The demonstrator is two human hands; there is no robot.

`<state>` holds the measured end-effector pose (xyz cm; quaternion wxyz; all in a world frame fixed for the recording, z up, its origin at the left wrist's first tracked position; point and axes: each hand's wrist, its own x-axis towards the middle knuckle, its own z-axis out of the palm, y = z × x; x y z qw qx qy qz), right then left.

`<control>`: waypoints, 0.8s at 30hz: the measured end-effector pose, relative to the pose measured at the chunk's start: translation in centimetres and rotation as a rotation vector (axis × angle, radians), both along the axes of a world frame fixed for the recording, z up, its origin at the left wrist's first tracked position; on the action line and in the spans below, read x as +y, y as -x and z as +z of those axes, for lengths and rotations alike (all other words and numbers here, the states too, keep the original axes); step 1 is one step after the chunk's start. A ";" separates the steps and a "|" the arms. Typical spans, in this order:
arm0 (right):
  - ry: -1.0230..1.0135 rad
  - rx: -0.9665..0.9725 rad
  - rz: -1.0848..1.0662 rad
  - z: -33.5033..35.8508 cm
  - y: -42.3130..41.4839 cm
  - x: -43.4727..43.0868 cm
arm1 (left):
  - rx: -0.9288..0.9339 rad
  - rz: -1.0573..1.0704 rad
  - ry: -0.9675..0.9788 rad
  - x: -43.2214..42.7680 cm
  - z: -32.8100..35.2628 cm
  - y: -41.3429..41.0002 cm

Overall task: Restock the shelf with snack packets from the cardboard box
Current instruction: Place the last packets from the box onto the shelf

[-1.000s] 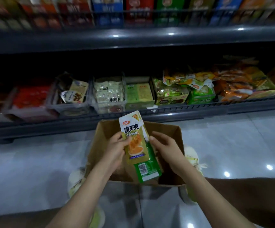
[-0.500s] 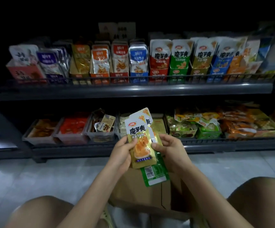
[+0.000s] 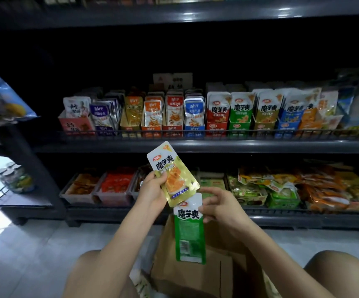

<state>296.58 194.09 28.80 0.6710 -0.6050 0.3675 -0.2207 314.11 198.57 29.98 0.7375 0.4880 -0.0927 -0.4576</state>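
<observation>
My left hand (image 3: 152, 190) grips a gold-and-white snack packet (image 3: 172, 173), tilted with its top to the upper left. My right hand (image 3: 219, 204) pinches the top of a green-and-white packet (image 3: 189, 231) that hangs straight down just below the gold one. Both packets are held in front of the dark shelf (image 3: 195, 145), above the open cardboard box (image 3: 195, 274) that stands on the floor between my knees. The middle shelf carries rows of upright packets, among them a green row (image 3: 240, 112) and a gold row (image 3: 267, 110).
The lower shelf (image 3: 260, 214) holds trays of red and orange packs on the left and loose green and orange bags on the right. A side rack with jars (image 3: 16, 179) stands at the left. Pale tiled floor (image 3: 34, 254) lies below the shelving.
The view has tilted up from the box to the shelves. The two packets, first stacked together between both hands, are now separated: gold in the left hand, green hanging from the right.
</observation>
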 end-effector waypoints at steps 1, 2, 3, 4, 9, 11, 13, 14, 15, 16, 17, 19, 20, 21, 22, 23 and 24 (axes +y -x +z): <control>0.011 0.008 -0.045 0.3 0.0 -0.1 | -0.004 0.013 0.002 -0.2 0.5 -0.3; 0.012 0.015 -0.086 0.5 0.1 -0.3 | -0.016 0.027 -0.001 -0.4 0.9 -0.5; 0.006 0.013 -0.122 0.7 0.2 -0.5 | -0.036 0.042 -0.008 -0.5 1.2 -0.7; 0.001 0.005 -0.152 0.9 0.3 -0.7 | -0.058 0.054 -0.018 -0.6 1.4 -0.9; -0.014 -0.081 -0.282 2.9 1.8 -1.9 | -0.182 0.047 -0.111 0.2 1.2 -1.5; -0.045 -0.155 -0.337 4.1 2.0 -2.6 | -0.274 0.029 -0.146 0.4 1.0 -1.1; -0.049 -0.198 -0.406 5.7 1.6 -3.3 | -0.451 0.028 -0.161 0.6 1.1 -0.5; -0.032 -0.203 -0.433 6.5 1.2 -3.6 | -0.558 0.029 -0.155 0.6 1.1 -0.1; -0.002 -0.199 -0.445 7.1 0.6 -3.8 | -0.655 0.029 -0.143 0.6 1.3 0.3; 0.028 -0.196 -0.434 7.8 -0.1 -3.9 | -0.733 0.029 -0.126 0.6 1.6 0.8; 0.047 -0.189 -0.407 8.2 -1.0 -3.9 | -0.788 0.028 -0.110 0.4 1.9 1.2; 0.041 -0.183 -0.336 9.0 -2.7 -3.7 | -0.817 0.002 -0.079 0.1 2.9 1.7; 0.018 -0.198 -0.309 9.3 -3.5 -3.6 | -0.782 -0.020 -0.057 -0.2 3.4 1.9; -0.016 -0.226 -0.290 9.6 -4.3 -3.6 | -0.715 -0.044 -0.036 -0.3 3.9 2.0; -0.056 -0.260 -0.277 10.0 -4.9 -3.6 | -0.628 -0.066 -0.018 -0.5 4.3 2.0; -0.092 -0.297 -0.276 10.2 -5.4 -3.7 | -0.546 -0.082 0.005 -0.7 4.7 2.0; -0.124 -0.332 -0.284 10.4 -5.8 -3.9 | -0.485 -0.094 0.028 -0.8 5.1 1.9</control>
